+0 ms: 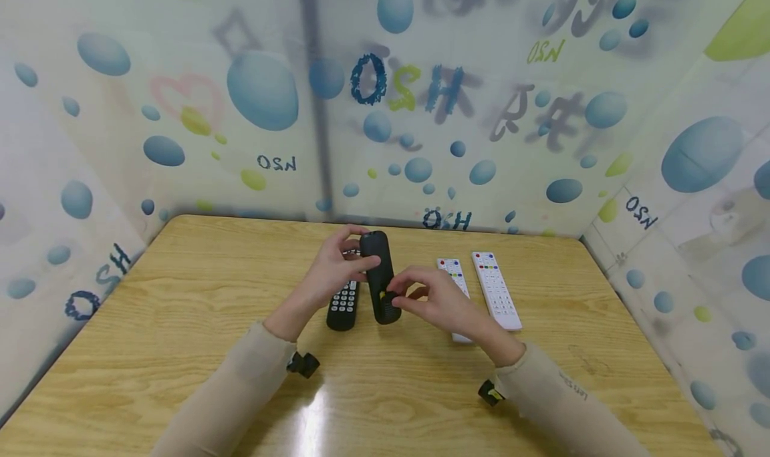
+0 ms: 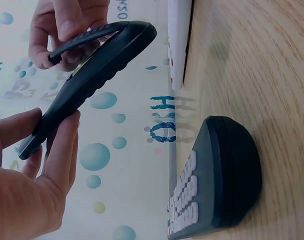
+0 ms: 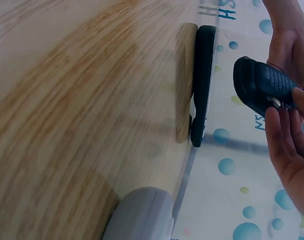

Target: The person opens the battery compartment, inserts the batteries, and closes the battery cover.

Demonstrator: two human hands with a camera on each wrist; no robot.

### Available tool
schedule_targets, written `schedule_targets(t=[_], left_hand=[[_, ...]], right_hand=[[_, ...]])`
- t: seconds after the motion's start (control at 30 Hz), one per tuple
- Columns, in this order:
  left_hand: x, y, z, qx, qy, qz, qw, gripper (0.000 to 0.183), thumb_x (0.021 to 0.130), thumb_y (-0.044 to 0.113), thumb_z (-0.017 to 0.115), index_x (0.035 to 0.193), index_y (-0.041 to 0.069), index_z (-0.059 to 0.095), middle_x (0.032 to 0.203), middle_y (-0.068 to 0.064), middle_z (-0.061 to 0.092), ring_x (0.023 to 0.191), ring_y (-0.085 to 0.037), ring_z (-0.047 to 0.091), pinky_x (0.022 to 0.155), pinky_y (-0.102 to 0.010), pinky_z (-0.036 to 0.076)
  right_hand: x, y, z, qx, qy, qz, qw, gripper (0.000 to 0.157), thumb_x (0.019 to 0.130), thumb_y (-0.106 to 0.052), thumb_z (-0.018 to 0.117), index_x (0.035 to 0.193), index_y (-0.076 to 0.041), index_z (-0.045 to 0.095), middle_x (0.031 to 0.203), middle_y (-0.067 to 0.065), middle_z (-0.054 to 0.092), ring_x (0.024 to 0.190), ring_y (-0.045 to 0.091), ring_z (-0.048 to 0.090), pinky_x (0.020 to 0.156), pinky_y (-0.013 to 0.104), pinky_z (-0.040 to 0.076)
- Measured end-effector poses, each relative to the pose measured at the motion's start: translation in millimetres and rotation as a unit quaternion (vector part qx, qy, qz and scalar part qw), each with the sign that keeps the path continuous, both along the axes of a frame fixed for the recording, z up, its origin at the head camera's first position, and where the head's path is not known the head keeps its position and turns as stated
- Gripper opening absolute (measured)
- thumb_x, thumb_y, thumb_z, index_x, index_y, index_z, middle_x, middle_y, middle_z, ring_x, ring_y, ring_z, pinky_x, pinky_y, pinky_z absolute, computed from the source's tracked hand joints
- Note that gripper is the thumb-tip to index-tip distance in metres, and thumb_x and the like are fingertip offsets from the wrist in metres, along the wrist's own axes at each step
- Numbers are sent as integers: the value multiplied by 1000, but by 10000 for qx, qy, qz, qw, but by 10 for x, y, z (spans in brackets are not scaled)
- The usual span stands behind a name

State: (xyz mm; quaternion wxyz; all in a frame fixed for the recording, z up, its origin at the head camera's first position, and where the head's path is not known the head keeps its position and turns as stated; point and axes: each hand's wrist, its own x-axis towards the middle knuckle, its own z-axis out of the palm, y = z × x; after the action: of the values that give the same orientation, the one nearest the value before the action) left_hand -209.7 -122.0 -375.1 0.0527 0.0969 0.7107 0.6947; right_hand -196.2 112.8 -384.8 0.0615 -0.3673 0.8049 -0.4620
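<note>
My left hand (image 1: 327, 273) grips a black remote control (image 1: 377, 283) near its upper end, above the table with its back towards me. Thumb and fingers of my right hand (image 1: 442, 303) pinch the remote's battery cover (image 2: 89, 37) near the lower end. In the left wrist view the cover stands tilted away from the body, one end meeting the remote's end and the other lifted. A bit of yellow shows under it, too small to identify. In the right wrist view the ribbed outer face of the cover (image 3: 276, 82) is visible.
A second black remote (image 1: 343, 313) lies keys up on the wooden table (image 1: 210, 296), left of the held one. Two white remotes (image 1: 496, 290) lie to the right, one partly behind my right hand. A patterned wall covering (image 1: 271, 190) bounds the table's back.
</note>
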Motion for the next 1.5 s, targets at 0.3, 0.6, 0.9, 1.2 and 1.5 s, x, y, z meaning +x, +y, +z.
schedule_targets(t=[0.3, 0.6, 0.9, 1.2, 1.5], left_hand=[[26, 21, 3, 145, 79, -136, 9998, 51, 95, -1, 71, 140, 3, 49, 121, -25, 63, 102, -33, 69, 77, -44, 62], [51, 42, 37, 161, 37, -138, 9998, 51, 95, 0, 72, 140, 4, 48, 124, -25, 63, 103, -34, 69, 78, -44, 62], [56, 62, 31, 210, -31, -86, 9997, 51, 94, -1, 72, 140, 5, 49, 127, -24, 61, 109, -36, 67, 80, -45, 61], [53, 80, 26, 187, 30, -43, 9998, 50, 95, 0, 72, 139, 7, 50, 125, -23, 63, 103, -34, 68, 79, -45, 62], [44, 109, 31, 59, 102, -22, 9999, 46, 95, -1, 72, 136, 9, 52, 119, -21, 63, 99, -33, 68, 77, -44, 62]], right_hand=[[13, -34, -59, 28, 481, -405, 9980, 16, 94, -9, 77, 109, -11, 74, 104, 0, 64, 91, 19, 61, 76, 32, 60], [35, -49, -62, -11, 602, -687, 9958, 24, 90, -5, 80, 111, -10, 69, 109, 3, 60, 95, 21, 58, 76, 40, 61], [48, -54, -56, -232, -567, -706, 9956, 68, 94, -3, 75, 151, -11, 39, 127, 12, 56, 110, 26, 62, 83, 39, 60], [48, -47, -61, -330, -738, -563, 9951, 74, 97, -3, 70, 158, -17, 31, 130, 12, 58, 110, 25, 63, 84, 38, 59], [50, -46, -26, -419, -762, -618, 9943, 74, 96, -2, 72, 157, -18, 32, 128, 15, 59, 108, 29, 64, 83, 41, 59]])
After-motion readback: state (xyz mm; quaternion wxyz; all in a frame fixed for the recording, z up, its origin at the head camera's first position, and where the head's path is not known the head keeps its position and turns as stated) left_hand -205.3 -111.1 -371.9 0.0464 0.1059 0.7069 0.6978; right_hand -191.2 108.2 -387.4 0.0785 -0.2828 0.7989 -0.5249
